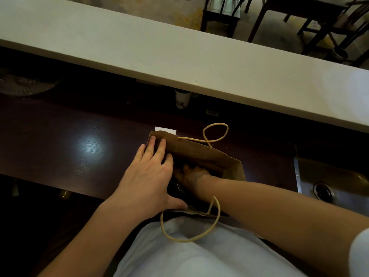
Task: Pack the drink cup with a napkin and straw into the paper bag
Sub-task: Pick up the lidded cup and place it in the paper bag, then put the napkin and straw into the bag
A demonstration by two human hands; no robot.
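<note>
A brown paper bag (199, 152) with twine handles stands open on the dark wooden counter (69, 148). My left hand (147, 176) grips the bag's left wall, fingers over the rim and thumb on the near edge, holding the mouth apart. My right hand (191, 173) reaches down inside the bag, fingers curled over the top of a dark round drink cup (179, 187), which is mostly hidden. A white napkin (165, 130) lies flat on the counter just behind the bag. No straw is visible.
A white paper cup (182, 98) stands under the pale raised ledge (179, 56) at the back. A steel sink (335, 182) lies to the right. A round woven mat (24, 84) sits far left. Chairs stand beyond the ledge.
</note>
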